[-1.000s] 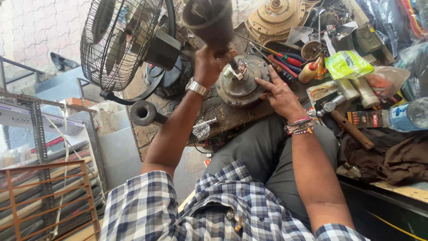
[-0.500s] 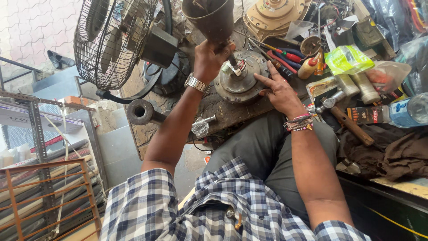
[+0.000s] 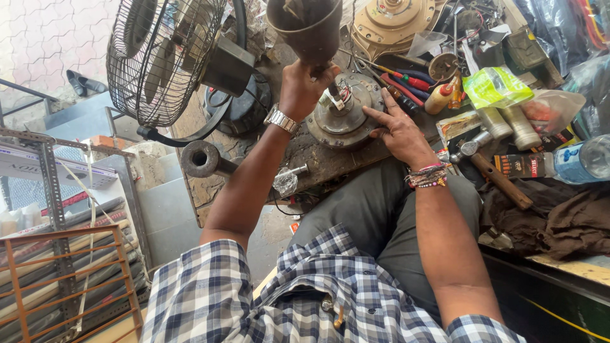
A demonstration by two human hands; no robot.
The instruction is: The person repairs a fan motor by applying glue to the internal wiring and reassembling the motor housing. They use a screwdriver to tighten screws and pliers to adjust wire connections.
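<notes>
**Round motor housing held between two hands on a crowded table**

A round grey motor housing (image 3: 340,117) is seen lying on the dark table (image 3: 318,162), in the upper middle of the view. The left hand (image 3: 305,86) is closed around a tool or shaft at the housing's 11 o'clock edge; what exactly is gripped cannot be told. Its fingers are curled shut just beside the small bundle of wires (image 3: 345,95) on top of the housing. The right hand (image 3: 397,127) is laid open at the housing's 3 o'clock side, its fingers (image 3: 376,114) spread and touching the rim, nothing being gripped. A caged fan (image 3: 162,57) stands at 9 o'clock of the housing, screwdrivers (image 3: 406,82) lie at 2 o'clock, and a hammer (image 3: 492,171) lies at 4 o'clock, well apart.
</notes>
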